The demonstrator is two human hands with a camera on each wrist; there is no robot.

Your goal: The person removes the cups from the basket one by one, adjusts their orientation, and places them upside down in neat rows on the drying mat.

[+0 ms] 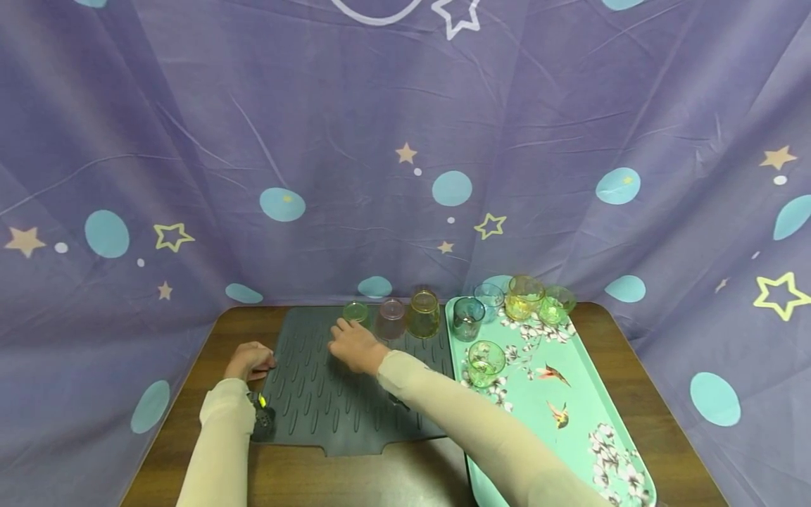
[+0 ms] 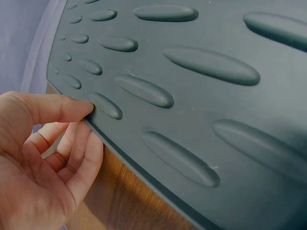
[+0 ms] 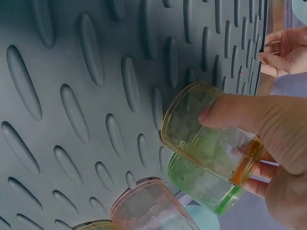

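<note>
My left hand (image 1: 249, 360) pinches the left edge of the dark grey ridged drying mat (image 1: 355, 415), thumb on top and fingers curled beneath in the left wrist view. Over the mat's back part, my right hand (image 1: 357, 345) grips an amber-tinted drinking glass (image 3: 184, 125), its rim turned down toward the mat; whether it touches is unclear. The head view hides this glass behind the hand. Close by, a green glass (image 1: 355, 311), a pink glass (image 1: 391, 321) and a yellow glass (image 1: 424, 315) stand upside down in a row along the mat's back edge.
Right of the mat lies a mint-green floral tray (image 1: 602, 373). On it are a dark teal glass (image 1: 467, 320), a light blue glass (image 1: 489, 299), a yellow glass (image 1: 524, 299) and two green glasses. A patterned purple curtain (image 1: 355, 127) hangs behind the wooden table (image 1: 291, 475).
</note>
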